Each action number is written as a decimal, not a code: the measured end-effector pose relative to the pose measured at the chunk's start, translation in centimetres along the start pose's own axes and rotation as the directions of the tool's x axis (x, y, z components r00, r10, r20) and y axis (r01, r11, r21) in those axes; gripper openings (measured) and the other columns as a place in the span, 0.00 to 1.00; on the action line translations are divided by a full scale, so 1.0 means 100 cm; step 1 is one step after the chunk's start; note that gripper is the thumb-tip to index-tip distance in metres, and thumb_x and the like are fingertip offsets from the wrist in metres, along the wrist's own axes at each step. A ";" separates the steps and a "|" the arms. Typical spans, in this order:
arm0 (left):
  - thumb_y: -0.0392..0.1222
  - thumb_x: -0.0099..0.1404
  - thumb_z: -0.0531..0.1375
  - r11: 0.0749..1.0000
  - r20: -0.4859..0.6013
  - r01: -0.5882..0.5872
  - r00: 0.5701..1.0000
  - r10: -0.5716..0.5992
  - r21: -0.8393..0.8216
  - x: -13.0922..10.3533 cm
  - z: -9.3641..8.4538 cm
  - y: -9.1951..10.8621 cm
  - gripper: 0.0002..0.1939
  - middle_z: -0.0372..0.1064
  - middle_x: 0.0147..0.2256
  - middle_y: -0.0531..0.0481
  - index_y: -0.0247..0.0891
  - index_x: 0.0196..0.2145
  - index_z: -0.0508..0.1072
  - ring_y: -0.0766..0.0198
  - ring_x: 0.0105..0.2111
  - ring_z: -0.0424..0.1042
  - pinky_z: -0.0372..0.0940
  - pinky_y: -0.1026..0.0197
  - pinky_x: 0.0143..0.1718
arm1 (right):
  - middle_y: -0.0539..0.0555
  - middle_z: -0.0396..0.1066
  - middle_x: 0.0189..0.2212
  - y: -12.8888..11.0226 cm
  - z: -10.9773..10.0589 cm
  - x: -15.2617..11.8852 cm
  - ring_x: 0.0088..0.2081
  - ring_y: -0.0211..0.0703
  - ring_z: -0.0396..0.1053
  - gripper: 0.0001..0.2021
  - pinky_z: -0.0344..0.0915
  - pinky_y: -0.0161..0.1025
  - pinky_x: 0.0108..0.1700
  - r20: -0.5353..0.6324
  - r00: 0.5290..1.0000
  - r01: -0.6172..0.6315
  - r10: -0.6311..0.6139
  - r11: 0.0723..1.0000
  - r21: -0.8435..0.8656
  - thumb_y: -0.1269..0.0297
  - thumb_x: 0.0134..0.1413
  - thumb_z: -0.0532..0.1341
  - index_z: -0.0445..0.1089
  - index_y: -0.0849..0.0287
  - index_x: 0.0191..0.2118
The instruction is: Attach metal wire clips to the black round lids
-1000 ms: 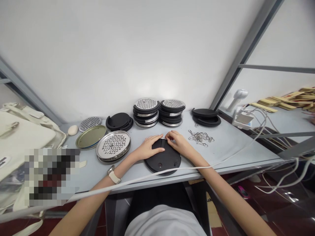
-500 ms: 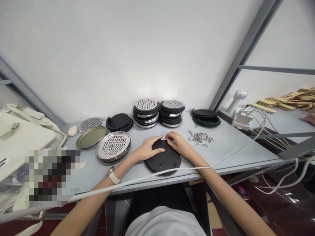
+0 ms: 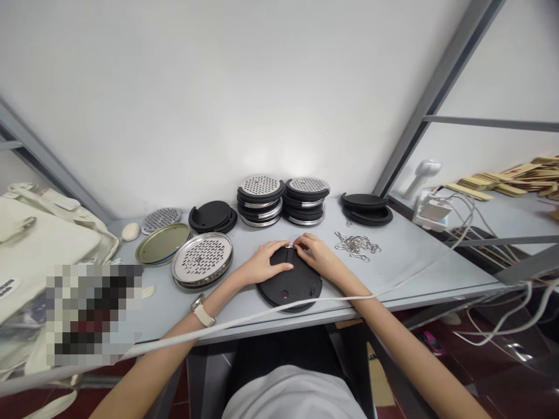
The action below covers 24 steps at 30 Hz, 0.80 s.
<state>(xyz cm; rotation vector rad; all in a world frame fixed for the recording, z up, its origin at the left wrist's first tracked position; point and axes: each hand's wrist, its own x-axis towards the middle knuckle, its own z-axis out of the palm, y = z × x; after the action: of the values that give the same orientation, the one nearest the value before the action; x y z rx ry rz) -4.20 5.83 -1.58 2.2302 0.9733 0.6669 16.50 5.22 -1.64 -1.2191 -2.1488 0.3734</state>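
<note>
Left hand lies with thumb and fingers spread on the black disc, which rests near the front edge of the surface. Right hand curls its fingertips at a clip by the disc's far rim; whether they pinch it, I cannot tell. Loose clips lie to the right, a perforated plate to the left.

- Metal clip, far edge of black disc: partly hidden by fingers.
- Pixelated patch, left of black disc: contents indistinct.
- Yellow strips, right of black disc: cropped.
</note>
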 end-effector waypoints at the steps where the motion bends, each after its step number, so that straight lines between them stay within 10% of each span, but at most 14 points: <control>1: 0.52 0.60 0.62 1.000 -0.001 0.000 1.000 0.000 0.001 0.000 0.000 0.000 0.30 0.62 0.58 0.46 0.43 0.57 0.63 0.53 0.58 0.60 0.53 0.49 0.61 | 0.54 0.65 0.32 0.000 0.000 0.000 0.36 0.42 0.66 0.06 0.63 0.38 0.40 -0.002 1.000 0.002 -0.002 1.000 -0.003 0.73 0.59 0.54 0.67 0.59 0.35; 24: 0.52 0.61 0.61 1.000 0.009 -0.002 1.000 0.002 0.018 0.000 0.001 -0.001 0.29 0.61 0.58 0.46 0.43 0.58 0.62 0.53 0.58 0.60 0.53 0.50 0.61 | 0.56 0.67 0.34 0.004 0.003 0.000 0.38 0.44 0.66 0.07 0.63 0.40 0.42 0.010 0.999 0.039 -0.039 0.998 -0.045 0.71 0.61 0.53 0.68 0.60 0.36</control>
<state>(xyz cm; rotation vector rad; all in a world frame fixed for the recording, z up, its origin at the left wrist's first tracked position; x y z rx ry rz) -4.18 5.82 -1.70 2.2484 0.9769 0.6505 16.56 5.43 -2.07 -1.2001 -2.1964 0.3162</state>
